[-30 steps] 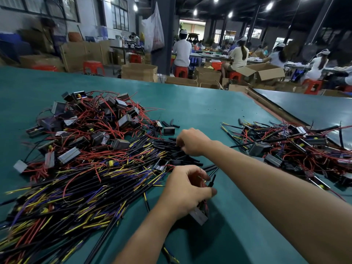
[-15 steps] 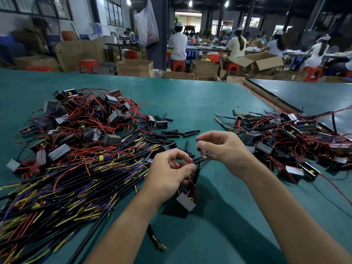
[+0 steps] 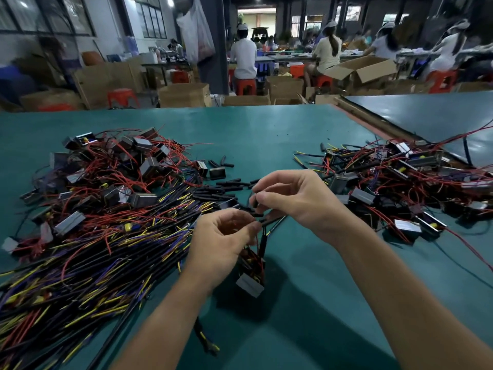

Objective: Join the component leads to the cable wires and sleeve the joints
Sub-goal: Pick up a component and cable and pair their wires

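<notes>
Left hand (image 3: pixel 221 244): pinches the leads of the component (image 3: pixel 249 285), which dangles beneath, leads upward.
Right hand (image 3: pixel 296 201): pinches black sleeve (image 3: pixel 254 201), roughly upright.
Cable (image 3: pixel 276 221): runs rightward from left fingertips.

A green desk (image 3: pixel 256 132) carries cable wires (image 3: pixel 88 268) and components (image 3: pixel 125 166) at left, black sleeves (image 3: pixel 226 184) mid-desk, and another tangled pile (image 3: pixel 405 180) at right.

Factory assembly hall: green worktables (image 3: pixel 266 132), heaps of wired components (image 3: pixel 120 180), cardboard cartons (image 3: pixel 184 96), capped workers (image 3: pixel 244 58) on red stools (image 3: pixel 246 86).
</notes>
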